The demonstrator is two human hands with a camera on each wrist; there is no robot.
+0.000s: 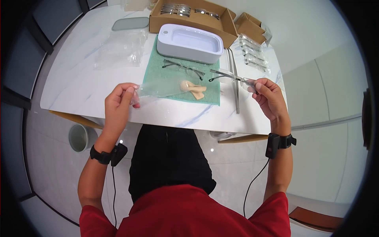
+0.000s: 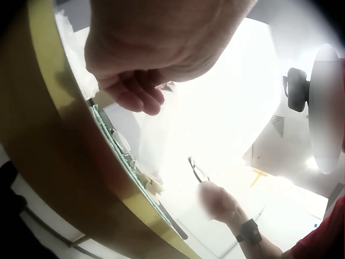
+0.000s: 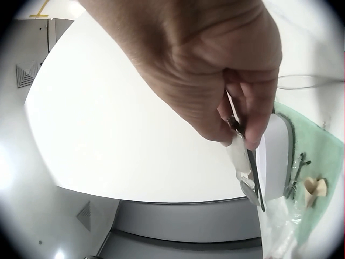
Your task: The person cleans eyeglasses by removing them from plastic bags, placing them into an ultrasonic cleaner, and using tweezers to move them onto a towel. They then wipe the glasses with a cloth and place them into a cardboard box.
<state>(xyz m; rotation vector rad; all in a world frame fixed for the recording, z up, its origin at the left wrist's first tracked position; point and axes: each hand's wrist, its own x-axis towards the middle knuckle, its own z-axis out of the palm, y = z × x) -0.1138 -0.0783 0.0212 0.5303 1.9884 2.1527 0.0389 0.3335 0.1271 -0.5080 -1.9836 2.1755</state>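
Note:
My left hand [image 1: 118, 100] pinches the edge of a clear plastic bag [image 1: 158, 87], which stretches rightward over the green cloth [image 1: 213, 96]. In my right hand [image 1: 270, 96], a pair of eyeglasses [image 1: 237, 78] is held between thumb and fingers by one end, its temples pointing left. The right wrist view shows these glasses hanging below the fingertips, partly hidden by the hand. Another pair of glasses [image 1: 183, 68] lies on the cloth. Close to the bag's far end sits a crumpled beige piece [image 1: 195, 90].
Behind the glasses stands a white cleaner basin [image 1: 189, 41]. A cardboard box [image 1: 193, 23] with several glasses is at the back. Long metal tweezers [image 1: 236, 89] lie right of the cloth. Bagged glasses [image 1: 253, 53] lie back right, clear bags [image 1: 120, 51] and a grey lid [image 1: 130, 23] left.

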